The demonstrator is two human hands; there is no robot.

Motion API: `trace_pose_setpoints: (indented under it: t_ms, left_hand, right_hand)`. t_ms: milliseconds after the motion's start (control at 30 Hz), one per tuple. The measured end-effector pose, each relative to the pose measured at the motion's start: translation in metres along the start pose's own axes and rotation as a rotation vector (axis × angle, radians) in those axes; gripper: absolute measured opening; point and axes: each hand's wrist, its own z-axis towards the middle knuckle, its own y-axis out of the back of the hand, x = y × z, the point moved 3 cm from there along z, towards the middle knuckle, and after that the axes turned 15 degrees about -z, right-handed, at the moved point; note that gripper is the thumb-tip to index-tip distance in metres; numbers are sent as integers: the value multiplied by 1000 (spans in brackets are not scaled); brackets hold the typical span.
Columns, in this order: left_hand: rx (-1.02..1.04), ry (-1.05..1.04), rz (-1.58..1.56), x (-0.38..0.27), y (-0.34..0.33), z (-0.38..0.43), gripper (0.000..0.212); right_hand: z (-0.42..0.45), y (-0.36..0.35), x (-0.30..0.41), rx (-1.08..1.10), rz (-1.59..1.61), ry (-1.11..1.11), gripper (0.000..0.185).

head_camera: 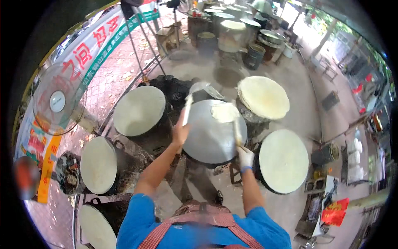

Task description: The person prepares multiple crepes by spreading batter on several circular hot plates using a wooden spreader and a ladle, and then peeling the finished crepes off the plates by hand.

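Before me is a round grey metal griddle (214, 137), mostly bare. A pale lump of batter or dough (224, 112) lies on its far right part. My right hand (245, 157), in a white glove, grips the wooden handle (237, 133) of a tool whose far end meets that lump. At the griddle's left edge my left hand (180, 130) is closed around a pale stick-like handle (187, 109), pointing away from me. Motion blurs its far end, so the tool's kind is unclear. Just beyond the griddle sits a blurred, shiny whitish object (214, 92).
A stack of thin round flatbreads (264, 97) stands far right. Batter-covered griddles stand at right (284, 162), far left (140, 110), left (99, 165) and near left (96, 228). Black coal-like lumps (174, 88) lie beyond. A fan (57, 101) and tripod (146, 40) stand left; tubs (231, 35) stand at back.
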Motion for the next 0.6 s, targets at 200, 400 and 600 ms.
trace_pose_setpoints:
  t_ms: [200, 400, 600]
  left_hand:
    - [141, 276, 48, 112, 79, -136, 67]
    - [171, 161, 18, 118, 108, -200, 65]
    - [181, 204, 174, 118, 116, -192, 65]
  right_hand:
    - [4, -1, 56, 48, -567, 160, 34]
    - [-28, -69, -1, 1, -84, 28, 30]
    - [-3, 8, 4, 108, -35, 93, 30]
